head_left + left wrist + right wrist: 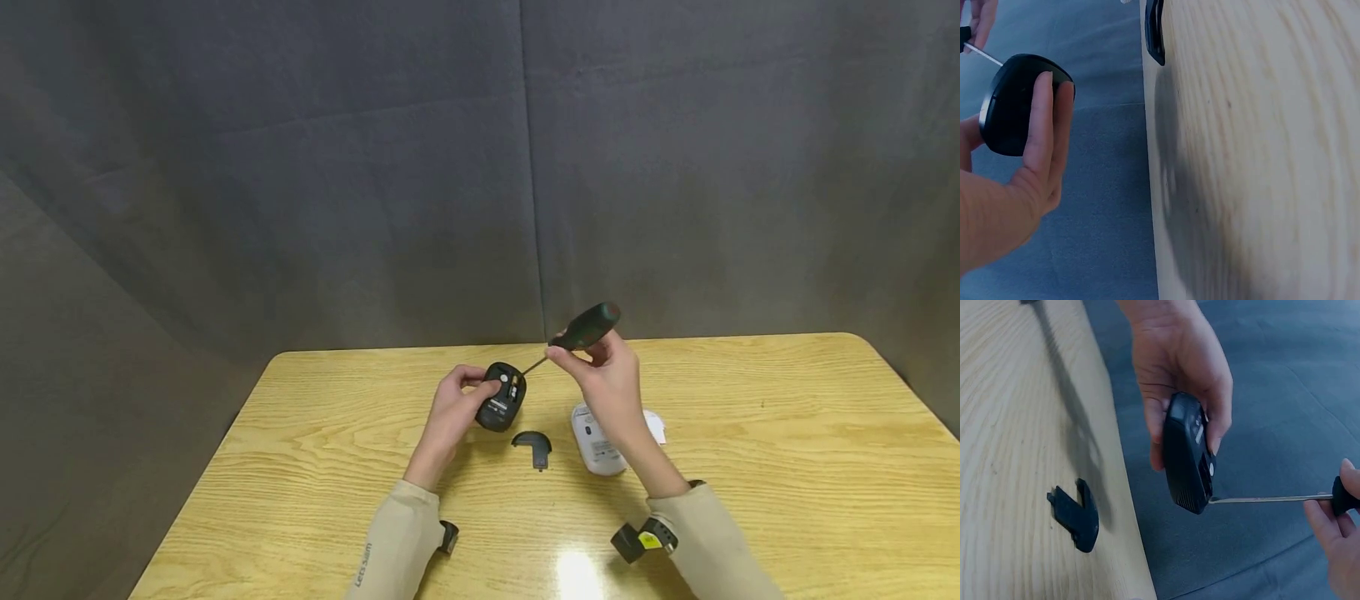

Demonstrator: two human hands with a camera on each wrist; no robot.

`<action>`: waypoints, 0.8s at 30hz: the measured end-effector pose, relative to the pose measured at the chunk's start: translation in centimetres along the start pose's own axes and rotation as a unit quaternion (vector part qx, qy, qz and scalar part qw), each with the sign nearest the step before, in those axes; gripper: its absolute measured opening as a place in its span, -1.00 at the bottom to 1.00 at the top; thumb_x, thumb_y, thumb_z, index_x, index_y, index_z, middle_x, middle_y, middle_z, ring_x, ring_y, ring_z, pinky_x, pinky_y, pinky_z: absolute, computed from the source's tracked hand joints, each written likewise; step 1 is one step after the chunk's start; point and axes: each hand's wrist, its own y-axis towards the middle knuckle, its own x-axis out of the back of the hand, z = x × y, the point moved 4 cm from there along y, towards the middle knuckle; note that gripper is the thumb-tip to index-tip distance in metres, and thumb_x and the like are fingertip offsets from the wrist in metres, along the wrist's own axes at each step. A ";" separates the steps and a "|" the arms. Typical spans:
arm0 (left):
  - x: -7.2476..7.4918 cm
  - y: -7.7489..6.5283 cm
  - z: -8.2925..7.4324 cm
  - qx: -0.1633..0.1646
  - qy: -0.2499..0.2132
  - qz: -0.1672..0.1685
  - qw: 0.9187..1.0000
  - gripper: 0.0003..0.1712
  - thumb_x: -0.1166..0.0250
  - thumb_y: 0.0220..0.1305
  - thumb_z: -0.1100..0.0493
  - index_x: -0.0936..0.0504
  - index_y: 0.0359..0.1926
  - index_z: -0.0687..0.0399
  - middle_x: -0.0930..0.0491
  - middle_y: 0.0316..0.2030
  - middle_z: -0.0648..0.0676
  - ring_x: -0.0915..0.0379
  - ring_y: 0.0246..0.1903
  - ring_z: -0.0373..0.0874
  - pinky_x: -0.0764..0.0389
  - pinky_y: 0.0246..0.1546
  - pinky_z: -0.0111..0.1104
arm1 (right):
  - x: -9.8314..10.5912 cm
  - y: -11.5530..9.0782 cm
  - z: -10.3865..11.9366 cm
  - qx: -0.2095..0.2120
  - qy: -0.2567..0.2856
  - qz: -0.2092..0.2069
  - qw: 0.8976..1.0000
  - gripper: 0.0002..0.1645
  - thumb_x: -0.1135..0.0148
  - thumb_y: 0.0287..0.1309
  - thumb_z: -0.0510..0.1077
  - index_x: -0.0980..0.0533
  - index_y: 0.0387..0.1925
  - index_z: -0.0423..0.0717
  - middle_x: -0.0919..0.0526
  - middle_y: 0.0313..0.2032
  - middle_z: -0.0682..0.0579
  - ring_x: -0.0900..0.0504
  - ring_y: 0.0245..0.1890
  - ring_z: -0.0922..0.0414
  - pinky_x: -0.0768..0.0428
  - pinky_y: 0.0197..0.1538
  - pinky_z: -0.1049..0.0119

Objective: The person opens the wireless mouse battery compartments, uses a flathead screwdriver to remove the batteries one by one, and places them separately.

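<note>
My left hand [454, 407] grips a black computer mouse [501, 415] above the table, its underside turned up and the battery bay uncovered. In the left wrist view, fingers lie along the top shell of the mouse [1012, 112]. My right hand [611, 379] holds a screwdriver [588, 326] with a dark handle, fingers and thumb near where handle meets shaft. The tip of the screwdriver's shaft [1266, 499] meets the end of the mouse [1186, 456] by the open bay; whether it sits in a screw is too small to tell.
A black battery cover [534, 443] lies on the wooden table [315, 500] below the mouse. To its right, partly behind my right arm, rests a white mouse [597, 450] with its underside up. A white piece [655, 426] lies beside it. Dark curtain [375, 208] hangs behind the table.
</note>
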 end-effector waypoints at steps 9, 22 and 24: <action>0.3 0.0 -0.4 0.026 -0.056 0.003 0.998 -0.56 -0.30 0.33 0.17 -0.54 0.10 0.41 -0.57 -0.11 0.19 -0.55 -0.28 -0.18 -0.61 -0.38 -0.45 | 0.8 0.4 -1.0 -0.073 0.150 -0.058 0.984 -0.77 -0.39 0.27 -0.37 -0.52 -0.10 -0.30 -0.70 -0.23 0.03 -0.79 -0.22 0.17 -0.69 0.01 0.25; -0.2 -0.1 -0.6 0.027 -0.050 -0.032 0.998 -0.56 -0.34 0.31 0.21 -0.48 0.08 0.42 -0.49 -0.13 0.20 -0.58 -0.39 -0.17 -0.67 -0.45 -0.38 | -1.6 -1.0 0.4 0.147 0.014 -0.011 0.989 -0.69 -0.46 0.02 -0.58 -0.58 -0.17 -0.43 -0.69 -0.23 -0.19 -0.72 -0.18 0.33 -0.69 -0.07 0.35; -0.2 -0.2 -0.7 0.021 -0.043 -0.033 0.998 -0.57 -0.34 0.30 0.21 -0.49 0.07 0.41 -0.47 -0.11 0.22 -0.59 -0.38 -0.15 -0.68 -0.44 -0.37 | -1.6 -0.9 0.3 0.132 0.015 -0.013 0.991 -0.70 -0.45 0.04 -0.55 -0.58 -0.17 -0.42 -0.68 -0.23 -0.19 -0.72 -0.19 0.31 -0.69 -0.06 0.35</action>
